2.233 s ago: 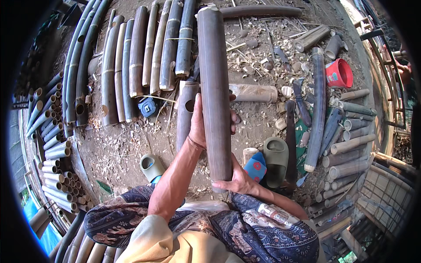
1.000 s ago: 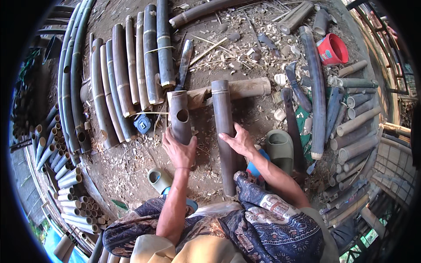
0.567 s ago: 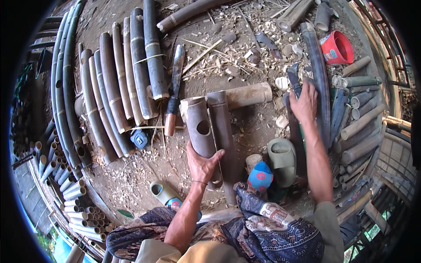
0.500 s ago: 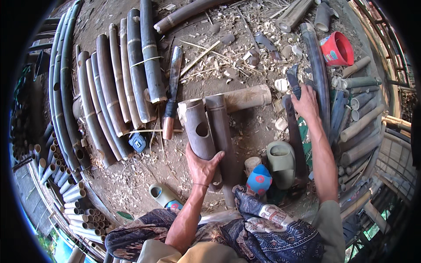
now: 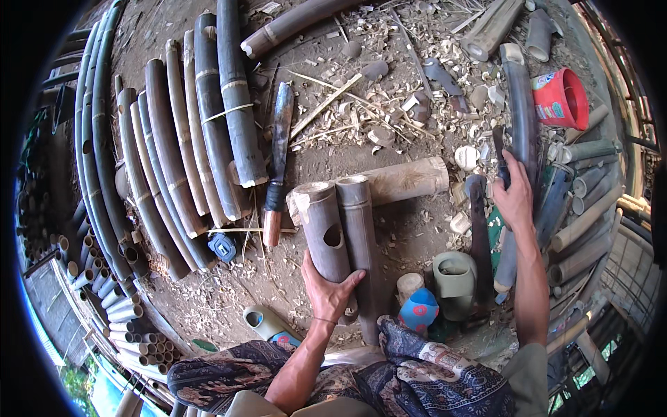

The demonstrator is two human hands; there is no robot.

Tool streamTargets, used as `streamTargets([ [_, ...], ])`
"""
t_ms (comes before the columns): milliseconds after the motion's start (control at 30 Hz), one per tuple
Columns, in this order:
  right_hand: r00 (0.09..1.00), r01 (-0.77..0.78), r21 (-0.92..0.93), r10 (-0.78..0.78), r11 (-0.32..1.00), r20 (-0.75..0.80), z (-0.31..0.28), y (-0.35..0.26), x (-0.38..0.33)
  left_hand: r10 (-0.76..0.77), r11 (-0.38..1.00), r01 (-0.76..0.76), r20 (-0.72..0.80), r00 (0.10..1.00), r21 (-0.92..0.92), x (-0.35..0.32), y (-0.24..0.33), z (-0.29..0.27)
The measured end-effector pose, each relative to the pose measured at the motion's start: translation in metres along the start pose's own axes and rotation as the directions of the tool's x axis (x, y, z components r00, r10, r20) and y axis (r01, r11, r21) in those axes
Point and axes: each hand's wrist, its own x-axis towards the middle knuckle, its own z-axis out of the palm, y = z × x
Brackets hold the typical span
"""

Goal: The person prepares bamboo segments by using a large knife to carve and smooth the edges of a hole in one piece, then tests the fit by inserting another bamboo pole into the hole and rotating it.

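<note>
brown bamboo tube, oval hole in its upper side, lies alongside plain bamboo tube; dark knife, partly hidden, points forward.

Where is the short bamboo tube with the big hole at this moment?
Near the middle of the head view: the holed tube lies with the person's left hand on its nearer part, just left of a plain tube.

Red bucket, two o'clock; bamboo poles in row, ten o'clock; stacked cut tubes, eight o'clock; olive sandal, four o'clock.
</note>
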Motion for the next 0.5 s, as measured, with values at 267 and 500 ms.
streamTargets([
  [267, 0.992, 0.019, 0.38, -0.065, 0.925, 0.109, -0.033, -0.038, -0.031, -0.003, 1.0, 0.003, -0.002, 1.0, -0.024, -0.001, 0.0, 0.001],
  [500, 0.948, 0.033, 0.533, -0.195, 0.846, 0.251, -0.024, -0.06, -0.038, 0.006, 1.0, -0.006, -0.012, 1.0, 0.011, -0.002, 0.006, 0.001],
])
